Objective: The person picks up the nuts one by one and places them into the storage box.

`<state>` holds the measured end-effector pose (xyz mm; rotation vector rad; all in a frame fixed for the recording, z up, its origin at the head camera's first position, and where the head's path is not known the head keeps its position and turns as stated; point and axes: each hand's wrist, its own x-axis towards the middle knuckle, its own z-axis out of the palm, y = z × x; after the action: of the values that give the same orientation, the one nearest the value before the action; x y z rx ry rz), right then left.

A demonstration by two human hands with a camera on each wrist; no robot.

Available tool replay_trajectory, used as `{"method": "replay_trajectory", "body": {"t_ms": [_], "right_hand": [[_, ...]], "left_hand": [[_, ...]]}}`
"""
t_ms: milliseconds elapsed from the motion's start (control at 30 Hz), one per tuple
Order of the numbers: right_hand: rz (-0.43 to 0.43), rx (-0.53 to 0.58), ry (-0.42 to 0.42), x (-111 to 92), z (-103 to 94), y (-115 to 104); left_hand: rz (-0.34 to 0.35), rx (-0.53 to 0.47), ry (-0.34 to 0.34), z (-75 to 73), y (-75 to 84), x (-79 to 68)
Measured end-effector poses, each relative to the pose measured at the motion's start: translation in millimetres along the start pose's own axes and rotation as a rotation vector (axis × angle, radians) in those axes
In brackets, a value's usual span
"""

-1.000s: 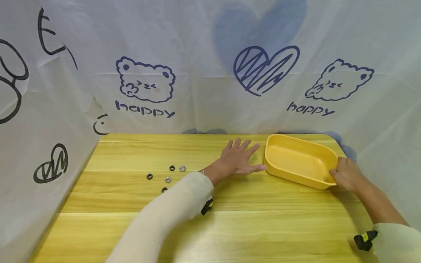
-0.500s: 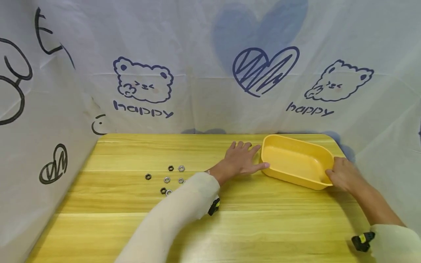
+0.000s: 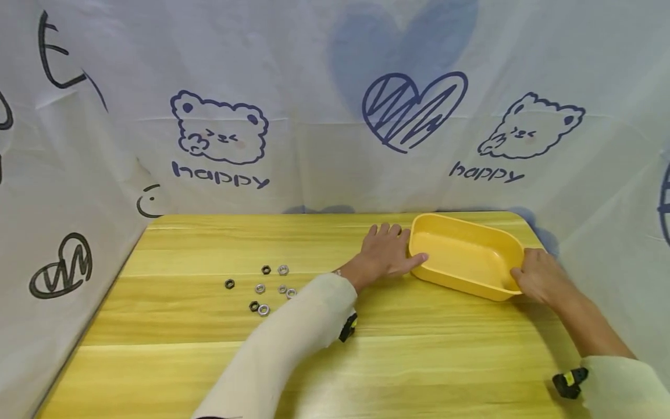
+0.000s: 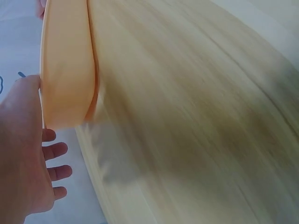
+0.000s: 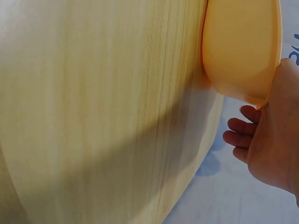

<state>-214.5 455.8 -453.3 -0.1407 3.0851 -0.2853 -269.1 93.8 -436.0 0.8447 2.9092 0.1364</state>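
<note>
R hand grips R end of yellow tub, thumb inside rim; L hand holds L end, thumb over rim, fingers outside. Tub's btwn the two grips, on wood-grain tabletop w/ rounded far corners. L of the L grip: loose hex nuts, some dark, some silvery. Beyond both grips: white cloth w/ blue hearts, bears & "happy"; black doodles far L.
</note>
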Motion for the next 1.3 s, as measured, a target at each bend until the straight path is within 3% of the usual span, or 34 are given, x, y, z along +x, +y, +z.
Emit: {"method": "replay_trajectory", "body": {"t_ms": [333, 767, 1300], "right_hand": [[-0.003, -0.076, -0.045, -0.3, 1.3, -0.3], [-0.038, -0.043, 0.047, 0.4, 6.4, 2.6], [-0.021, -0.01, 0.013, 3.6, 6.9, -10.2]], "left_hand": [[-0.04, 0.036, 0.016, 7.9, 11.0, 18.0], [0.021, 0.162, 0.021, 16.1, 11.5, 32.7], [0.014, 0.145, -0.008, 9.0, 6.7, 19.1]]}}
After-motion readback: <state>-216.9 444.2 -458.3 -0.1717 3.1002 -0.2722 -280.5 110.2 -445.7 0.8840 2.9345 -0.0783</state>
